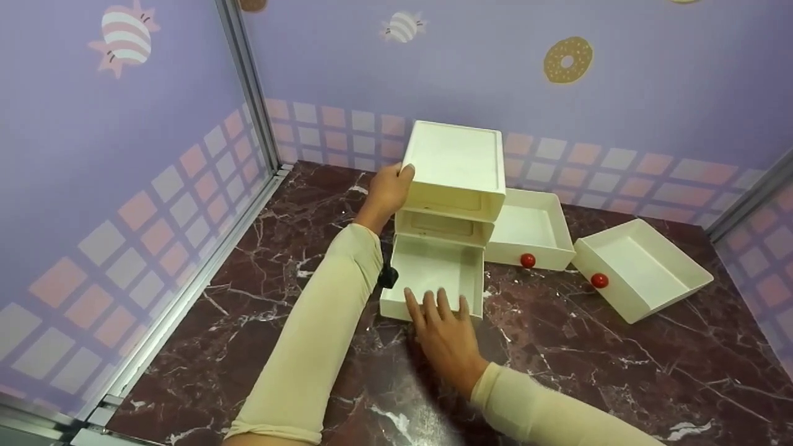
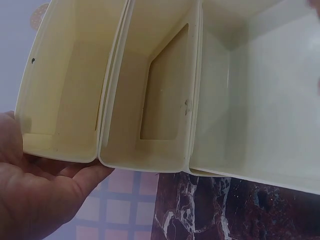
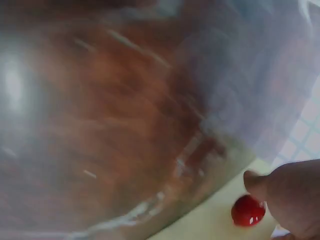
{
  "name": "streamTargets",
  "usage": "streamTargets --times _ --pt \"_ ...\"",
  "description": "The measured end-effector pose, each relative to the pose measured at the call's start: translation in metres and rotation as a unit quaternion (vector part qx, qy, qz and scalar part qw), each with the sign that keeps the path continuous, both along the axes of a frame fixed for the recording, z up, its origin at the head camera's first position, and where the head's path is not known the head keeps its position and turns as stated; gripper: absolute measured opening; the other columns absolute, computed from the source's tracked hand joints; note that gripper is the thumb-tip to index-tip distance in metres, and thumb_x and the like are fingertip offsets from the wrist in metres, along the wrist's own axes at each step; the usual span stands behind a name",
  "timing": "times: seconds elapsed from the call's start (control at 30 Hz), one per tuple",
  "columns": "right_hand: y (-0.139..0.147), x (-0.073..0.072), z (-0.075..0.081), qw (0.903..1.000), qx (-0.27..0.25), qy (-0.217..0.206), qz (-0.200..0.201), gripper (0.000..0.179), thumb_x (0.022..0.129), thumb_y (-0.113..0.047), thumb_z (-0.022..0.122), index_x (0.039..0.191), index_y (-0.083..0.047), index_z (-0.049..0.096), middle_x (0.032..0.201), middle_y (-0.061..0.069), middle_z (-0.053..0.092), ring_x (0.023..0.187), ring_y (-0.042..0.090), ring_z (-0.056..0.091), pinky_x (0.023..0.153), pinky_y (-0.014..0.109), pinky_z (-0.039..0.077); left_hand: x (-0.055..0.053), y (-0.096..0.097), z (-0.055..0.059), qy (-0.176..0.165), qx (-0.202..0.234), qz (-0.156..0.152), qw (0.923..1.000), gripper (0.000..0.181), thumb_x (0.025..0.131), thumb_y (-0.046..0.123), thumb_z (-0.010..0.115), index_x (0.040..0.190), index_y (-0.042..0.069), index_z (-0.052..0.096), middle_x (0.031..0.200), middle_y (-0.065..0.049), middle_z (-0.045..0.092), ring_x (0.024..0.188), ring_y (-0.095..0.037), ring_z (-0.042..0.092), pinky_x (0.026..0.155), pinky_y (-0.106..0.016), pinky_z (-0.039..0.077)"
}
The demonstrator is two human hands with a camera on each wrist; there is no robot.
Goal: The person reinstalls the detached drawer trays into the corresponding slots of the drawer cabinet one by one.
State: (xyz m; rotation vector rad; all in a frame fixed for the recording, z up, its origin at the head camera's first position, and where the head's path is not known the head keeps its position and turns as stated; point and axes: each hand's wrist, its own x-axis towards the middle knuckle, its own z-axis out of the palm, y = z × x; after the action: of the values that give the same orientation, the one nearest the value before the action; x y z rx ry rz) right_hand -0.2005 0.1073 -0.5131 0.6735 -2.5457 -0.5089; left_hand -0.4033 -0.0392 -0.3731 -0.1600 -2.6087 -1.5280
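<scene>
A small white drawer cabinet [image 1: 455, 155] stands on the table, its upper two slots without drawers. Its bottom drawer [image 1: 433, 266] sticks out toward me. High on the cabinet's left side, my left hand [image 1: 389, 189] holds it, thumb at the top edge; the left wrist view shows the fingers along the outer side wall. My right hand [image 1: 447, 344] is over the front of the bottom drawer, fingers spread and reaching across the front rim. In the right wrist view, a red round knob [image 3: 248, 210] shows on the drawer front, right beside a fingertip [image 3: 255, 182].
Right of the cabinet lie two loose white drawers with red knobs: one close beside it [image 1: 530, 223], another turned at an angle [image 1: 650, 266]. The dark red marbled table [image 1: 248, 347] is bounded by purple patterned walls [image 1: 471, 62] and a metal frame [image 1: 186, 310] at left.
</scene>
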Motion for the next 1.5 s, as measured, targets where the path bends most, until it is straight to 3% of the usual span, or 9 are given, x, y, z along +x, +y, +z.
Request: streamTargets --times 0.07,0.13,0.23,0.33,0.63,0.93,1.07,1.33,1.5 --pt "0.0 0.01 -0.005 0.9987 0.028 0.038 0.017 0.087 0.085 -0.033 0.078 0.159 -0.017 0.035 0.151 0.013 0.05 0.138 0.034 0.05 0.106 0.059 0.046 0.0 0.0 0.0 0.002 0.0 0.0 1.0 0.035 0.108 0.033 0.04 0.093 0.008 0.059 0.076 -0.005 0.037 0.083 -0.025 0.043 0.081 -0.035 0.039" --pt "-0.001 0.019 -0.01 0.9942 0.041 0.087 0.048 0.073 0.087 -0.026 0.072 0.153 -0.012 0.045 0.152 0.014 0.049 0.138 0.034 0.051 0.106 0.06 0.045 0.0 0.001 0.001 0.006 0.0 0.001 1.0 0.034 0.107 0.033 0.04 0.097 0.009 0.062 0.076 -0.003 0.037 0.084 -0.023 0.044 0.081 -0.034 0.039" --pt "-0.005 0.027 -0.016 0.9831 0.02 0.154 0.097 0.038 0.096 -0.012 0.052 0.129 -0.002 0.067 0.132 0.016 0.061 0.117 0.031 0.062 0.098 0.054 0.053 0.001 0.001 0.002 0.0 0.003 -0.004 1.0 0.036 0.108 0.034 0.04 0.099 0.007 0.062 0.072 -0.002 0.035 0.076 -0.02 0.041 0.077 -0.033 0.037" --pt "-0.005 0.028 -0.021 0.9773 -0.004 0.171 0.124 0.04 0.099 -0.001 0.035 0.105 0.005 0.074 0.112 0.018 0.065 0.097 0.03 0.065 0.088 0.045 0.057 0.001 0.001 0.002 -0.006 0.007 -0.005 0.9999 0.035 0.109 0.034 0.039 0.088 0.01 0.056 0.069 0.001 0.034 0.068 -0.018 0.035 0.071 -0.031 0.035" --pt "0.0 0.023 -0.027 0.9778 -0.008 0.152 0.144 0.034 0.093 0.0 0.042 0.095 0.006 0.075 0.104 0.02 0.063 0.087 0.031 0.063 0.081 0.038 0.058 -0.001 -0.001 -0.002 -0.002 0.011 0.002 0.9999 0.037 0.108 0.034 0.04 0.075 0.017 0.042 0.066 0.001 0.035 0.063 -0.018 0.034 0.064 -0.03 0.033" --pt "0.003 0.014 -0.027 0.9822 0.006 0.131 0.135 0.036 0.094 -0.007 0.043 0.103 0.01 0.073 0.117 0.024 0.065 0.108 0.034 0.066 0.093 0.039 0.057 0.002 0.0 0.0 0.005 -0.006 -0.001 1.0 0.033 0.108 0.034 0.039 0.083 0.015 0.049 0.072 -0.002 0.036 0.078 -0.023 0.042 0.079 -0.034 0.038" --pt "0.004 0.009 -0.026 0.9832 0.019 0.118 0.137 0.038 0.096 -0.01 0.042 0.11 0.009 0.071 0.12 0.023 0.066 0.111 0.033 0.066 0.097 0.039 0.056 0.001 0.0 0.0 0.004 -0.009 -0.002 0.9999 0.034 0.108 0.034 0.039 0.082 0.015 0.047 0.072 -0.001 0.036 0.076 -0.023 0.041 0.076 -0.034 0.037" --pt "0.007 -0.02 -0.01 0.9889 0.095 0.017 0.113 0.048 0.092 -0.012 0.067 0.136 0.003 0.06 0.14 0.02 0.058 0.13 0.033 0.058 0.107 0.038 0.049 0.0 0.0 0.001 0.006 0.006 -0.005 1.0 0.034 0.108 0.034 0.039 0.079 0.016 0.045 0.071 0.0 0.037 0.073 -0.021 0.039 0.074 -0.031 0.035" --pt "0.008 -0.038 -0.007 0.9899 0.094 -0.018 0.105 0.052 0.09 -0.014 0.069 0.138 0.002 0.058 0.141 0.021 0.057 0.131 0.036 0.054 0.108 0.038 0.048 0.001 0.0 -0.001 0.008 0.004 0.002 1.0 0.034 0.108 0.033 0.04 0.078 0.017 0.044 0.072 -0.001 0.037 0.074 -0.022 0.04 0.073 -0.031 0.035"
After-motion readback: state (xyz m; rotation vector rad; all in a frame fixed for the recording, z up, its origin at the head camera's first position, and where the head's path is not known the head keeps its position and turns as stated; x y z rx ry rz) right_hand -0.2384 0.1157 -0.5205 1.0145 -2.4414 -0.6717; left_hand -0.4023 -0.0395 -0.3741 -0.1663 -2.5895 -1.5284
